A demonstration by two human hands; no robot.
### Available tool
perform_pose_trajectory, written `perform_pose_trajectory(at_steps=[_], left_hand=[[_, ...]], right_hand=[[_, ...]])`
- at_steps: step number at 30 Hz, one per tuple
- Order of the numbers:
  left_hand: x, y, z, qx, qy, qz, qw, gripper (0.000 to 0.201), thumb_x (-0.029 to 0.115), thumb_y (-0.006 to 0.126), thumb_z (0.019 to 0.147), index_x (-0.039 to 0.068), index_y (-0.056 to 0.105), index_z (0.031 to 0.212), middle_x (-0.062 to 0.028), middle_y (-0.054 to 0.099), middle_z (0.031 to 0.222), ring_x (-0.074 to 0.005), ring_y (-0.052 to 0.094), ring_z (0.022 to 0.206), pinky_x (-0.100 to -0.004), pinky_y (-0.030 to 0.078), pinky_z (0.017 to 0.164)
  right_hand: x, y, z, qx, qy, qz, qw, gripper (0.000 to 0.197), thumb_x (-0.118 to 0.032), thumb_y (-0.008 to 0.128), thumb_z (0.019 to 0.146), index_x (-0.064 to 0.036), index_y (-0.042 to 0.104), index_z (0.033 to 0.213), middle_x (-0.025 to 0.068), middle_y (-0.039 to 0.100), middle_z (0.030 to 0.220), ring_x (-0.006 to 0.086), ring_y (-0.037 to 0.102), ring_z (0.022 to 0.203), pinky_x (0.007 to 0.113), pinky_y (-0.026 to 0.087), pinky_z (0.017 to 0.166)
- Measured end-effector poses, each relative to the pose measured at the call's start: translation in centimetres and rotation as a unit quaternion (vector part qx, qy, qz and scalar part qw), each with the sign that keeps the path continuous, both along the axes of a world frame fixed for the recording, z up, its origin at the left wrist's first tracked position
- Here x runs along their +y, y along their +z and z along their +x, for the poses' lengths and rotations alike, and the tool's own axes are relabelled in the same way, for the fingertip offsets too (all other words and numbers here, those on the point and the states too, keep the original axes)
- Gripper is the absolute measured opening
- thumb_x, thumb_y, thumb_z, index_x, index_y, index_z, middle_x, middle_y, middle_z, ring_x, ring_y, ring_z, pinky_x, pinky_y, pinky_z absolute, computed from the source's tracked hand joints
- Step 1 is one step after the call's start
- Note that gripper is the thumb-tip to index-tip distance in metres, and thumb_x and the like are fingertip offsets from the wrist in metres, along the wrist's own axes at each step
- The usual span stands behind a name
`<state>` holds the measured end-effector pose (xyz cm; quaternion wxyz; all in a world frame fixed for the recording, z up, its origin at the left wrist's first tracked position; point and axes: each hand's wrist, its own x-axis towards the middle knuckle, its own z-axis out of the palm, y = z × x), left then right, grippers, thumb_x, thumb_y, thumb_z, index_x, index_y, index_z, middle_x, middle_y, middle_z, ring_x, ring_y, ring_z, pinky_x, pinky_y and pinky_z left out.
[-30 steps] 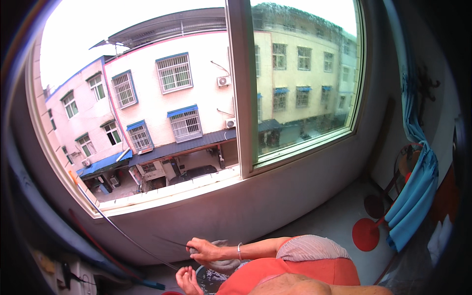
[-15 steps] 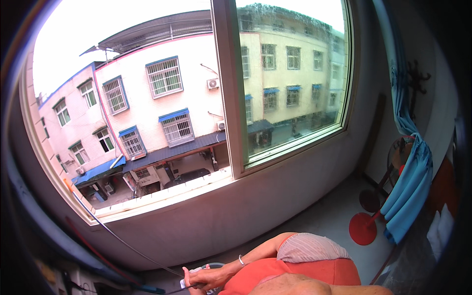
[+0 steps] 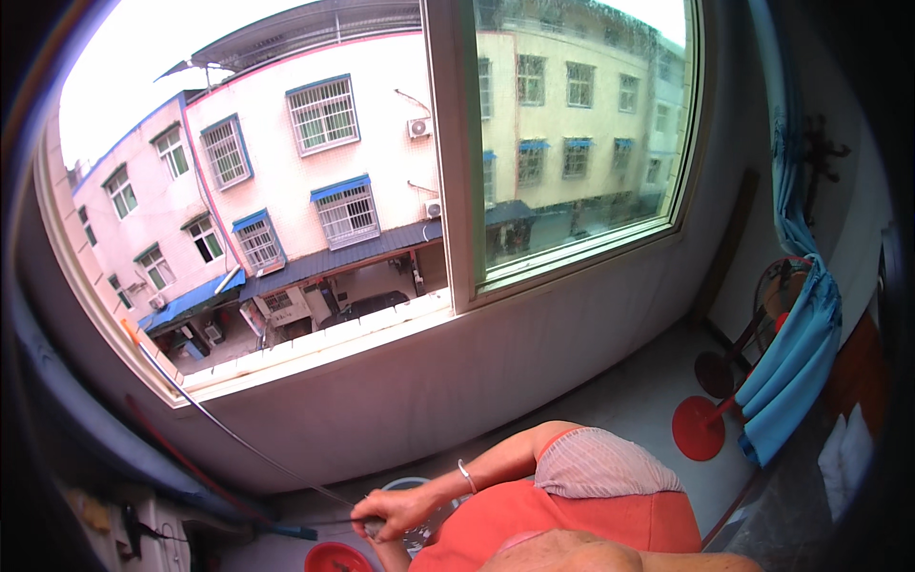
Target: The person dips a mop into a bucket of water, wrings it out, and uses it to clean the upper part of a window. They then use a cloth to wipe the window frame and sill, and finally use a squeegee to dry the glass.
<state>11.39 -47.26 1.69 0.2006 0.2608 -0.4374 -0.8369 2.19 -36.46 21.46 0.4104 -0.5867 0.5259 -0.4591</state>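
My right hand (image 3: pixel 398 512), with a pale bracelet on its wrist, is closed low in the picture. A thin metal pole (image 3: pixel 238 437) runs from an orange end (image 3: pixel 130 331) by the window's lower left corner down to this fist. At the fist shows a small grey lump (image 3: pixel 374 525); whether it is cloth or part of the pole is unclear. My left hand (image 3: pixel 387 553) lies just under the right one, its fingers mostly hidden. A red basin (image 3: pixel 338 558) sits below the hands. Behind my right wrist is the pale rim of a bucket (image 3: pixel 410 483).
The window frame (image 3: pixel 456 191) stands ahead, its left side open above a sill (image 3: pixel 324 341). A blue-ended rod (image 3: pixel 295 532) lies left of the hands. Right are a red round base (image 3: pixel 699 428), a fan (image 3: pixel 783 286) and a blue curtain (image 3: pixel 801 334).
The view has shifted, bringing the red basin into sight. My right hand is now closed more fully, and the white thing seen between the hands before is no longer visible.
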Motion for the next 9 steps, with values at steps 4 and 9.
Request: perform_pose_trajectory(at_steps=[4,9], left_hand=[[-0.2,1.7,1.5,0.107,0.025,0.073,0.991,0.048,0.029,0.048,0.091,0.007,0.044,0.133,-0.0139,0.053,0.127,-0.0309,0.051,0.119,-0.0469,0.044,0.098],[-0.6,2.7,5.2,0.206,0.012,0.204,0.957,0.052,0.039,0.042,0.094,0.008,0.044,0.136,-0.012,0.05,0.135,-0.0306,0.049,0.122,-0.049,0.042,0.101]], right_hand=[[-2.6,2.5,-3.8,0.003,-0.084,-0.11,0.99,0.029,-0.01,0.067,0.07,-0.0029,0.059,0.097,0.0064,0.06,0.089,0.0154,0.058,0.085,0.031,0.048,0.074],[-5.8,-3.0,-9.8,-0.141,-0.157,-0.032,0.977,0.037,-0.019,0.066,0.08,-0.0097,0.055,0.114,0.0072,0.06,0.103,0.0163,0.057,0.099,0.032,0.048,0.09]])
